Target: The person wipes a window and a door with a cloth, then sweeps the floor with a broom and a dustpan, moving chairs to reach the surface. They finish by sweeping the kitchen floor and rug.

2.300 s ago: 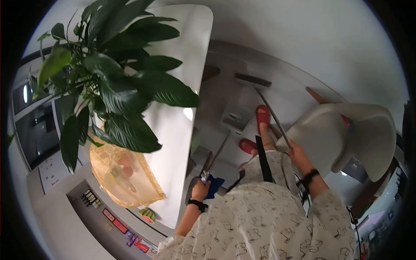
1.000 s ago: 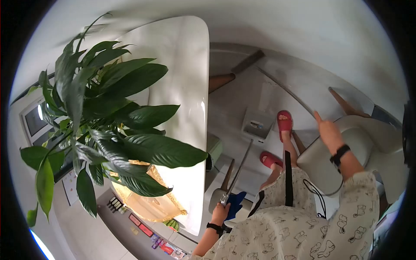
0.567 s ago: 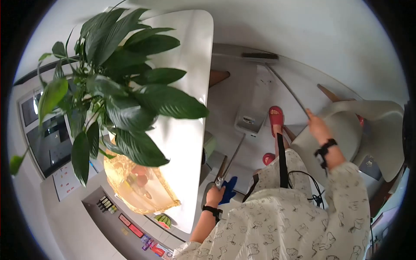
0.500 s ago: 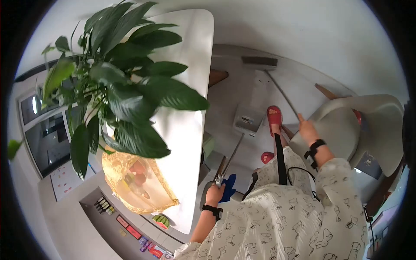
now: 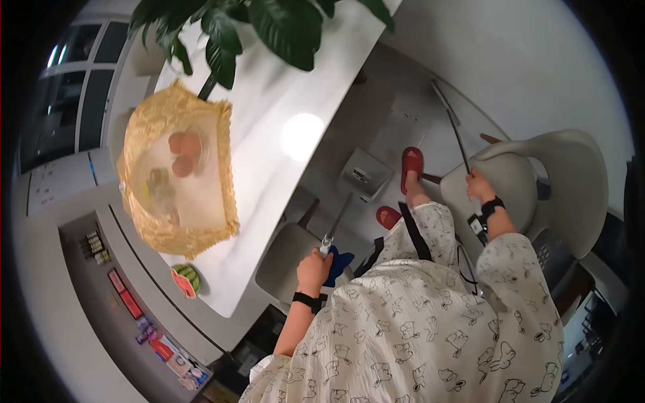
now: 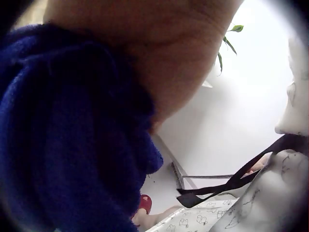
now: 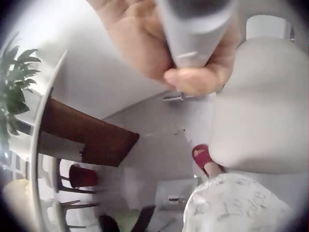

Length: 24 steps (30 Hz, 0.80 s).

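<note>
The left hand [image 5: 314,272] grips the top of the dustpan handle [image 5: 338,218], and a blue cloth [image 5: 339,266] hangs beside it. The dustpan [image 5: 366,175] is low over the floor, left of the red slippers. In the left wrist view the blue cloth [image 6: 72,135] fills much of the picture, under the hand [image 6: 145,48]. The right hand [image 5: 480,187] holds the broom handle [image 5: 457,138]; the broom head [image 5: 445,101] lies by the wall. The right wrist view shows fingers curled round the pale grip [image 7: 193,38]. Small dark specks [image 5: 409,116] lie on the floor.
A white table [image 5: 269,195] with a leafy plant [image 5: 285,30], a yellow food cover [image 5: 178,174] and a watermelon-shaped item [image 5: 186,281] stands at the left. A pale chair [image 5: 578,188] is at the right, another [image 5: 289,262] beside the left hand.
The head view has turned and shifted, so the table slants and the plant sits higher. The broom head has moved right along the wall and now appears edge-on. Both hands keep hold of their handles.
</note>
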Each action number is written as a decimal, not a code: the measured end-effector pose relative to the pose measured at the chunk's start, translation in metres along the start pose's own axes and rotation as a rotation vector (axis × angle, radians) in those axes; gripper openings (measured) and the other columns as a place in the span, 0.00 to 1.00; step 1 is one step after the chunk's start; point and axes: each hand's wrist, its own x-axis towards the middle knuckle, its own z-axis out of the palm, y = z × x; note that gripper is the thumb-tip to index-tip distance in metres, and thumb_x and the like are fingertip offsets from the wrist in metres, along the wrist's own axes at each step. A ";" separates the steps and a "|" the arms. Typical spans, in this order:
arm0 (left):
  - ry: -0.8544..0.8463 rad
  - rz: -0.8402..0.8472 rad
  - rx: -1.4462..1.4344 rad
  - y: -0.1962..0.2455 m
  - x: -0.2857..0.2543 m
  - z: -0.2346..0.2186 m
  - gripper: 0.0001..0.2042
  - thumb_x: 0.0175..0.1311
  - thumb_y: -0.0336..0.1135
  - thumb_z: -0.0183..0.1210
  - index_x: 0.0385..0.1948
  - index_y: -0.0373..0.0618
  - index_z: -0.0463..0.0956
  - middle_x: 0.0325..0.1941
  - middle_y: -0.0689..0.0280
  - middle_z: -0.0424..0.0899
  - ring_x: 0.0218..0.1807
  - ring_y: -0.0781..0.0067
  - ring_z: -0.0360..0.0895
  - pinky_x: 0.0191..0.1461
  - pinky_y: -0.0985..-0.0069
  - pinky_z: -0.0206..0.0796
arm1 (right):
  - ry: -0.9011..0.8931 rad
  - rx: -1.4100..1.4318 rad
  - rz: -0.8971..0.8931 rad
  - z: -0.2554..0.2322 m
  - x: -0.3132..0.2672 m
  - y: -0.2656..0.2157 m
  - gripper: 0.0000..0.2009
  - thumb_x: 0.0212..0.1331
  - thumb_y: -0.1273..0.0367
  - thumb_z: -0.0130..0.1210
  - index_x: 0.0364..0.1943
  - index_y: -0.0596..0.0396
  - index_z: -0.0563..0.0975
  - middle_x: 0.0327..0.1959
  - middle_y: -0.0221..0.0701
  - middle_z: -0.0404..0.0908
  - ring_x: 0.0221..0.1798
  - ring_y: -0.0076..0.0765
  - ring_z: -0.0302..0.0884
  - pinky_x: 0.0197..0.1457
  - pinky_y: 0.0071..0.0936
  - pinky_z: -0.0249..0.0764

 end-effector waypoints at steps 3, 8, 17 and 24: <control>-0.003 0.008 0.060 0.013 0.004 -0.011 0.17 0.52 0.48 0.53 0.28 0.40 0.70 0.25 0.51 0.78 0.30 0.49 0.76 0.33 0.61 0.68 | -0.162 -1.082 -0.634 0.072 0.066 0.118 0.16 0.49 0.73 0.47 0.45 0.55 0.70 0.33 0.46 0.75 0.37 0.49 0.73 0.40 0.35 0.69; 0.008 -0.060 0.007 -0.030 0.010 -0.005 0.17 0.52 0.49 0.52 0.27 0.41 0.71 0.25 0.52 0.78 0.30 0.49 0.76 0.33 0.61 0.68 | -0.309 0.330 0.330 0.063 -0.087 -0.029 0.24 0.59 0.66 0.39 0.61 0.49 0.53 0.14 0.29 0.62 0.10 0.24 0.58 0.13 0.25 0.62; -0.083 -0.153 0.018 -0.061 0.016 0.042 0.17 0.53 0.48 0.51 0.30 0.41 0.70 0.29 0.52 0.78 0.33 0.50 0.76 0.37 0.60 0.68 | -0.143 -0.416 -0.039 0.048 0.004 -0.101 0.21 0.55 0.67 0.41 0.55 0.57 0.61 0.34 0.49 0.75 0.36 0.50 0.74 0.38 0.41 0.69; -0.099 -0.235 0.036 -0.070 0.015 0.042 0.18 0.53 0.49 0.51 0.31 0.39 0.69 0.30 0.51 0.78 0.35 0.49 0.75 0.38 0.60 0.68 | -0.373 -0.292 -0.005 0.050 -0.057 -0.043 0.23 0.54 0.68 0.44 0.57 0.52 0.59 0.32 0.49 0.75 0.35 0.58 0.71 0.38 0.42 0.68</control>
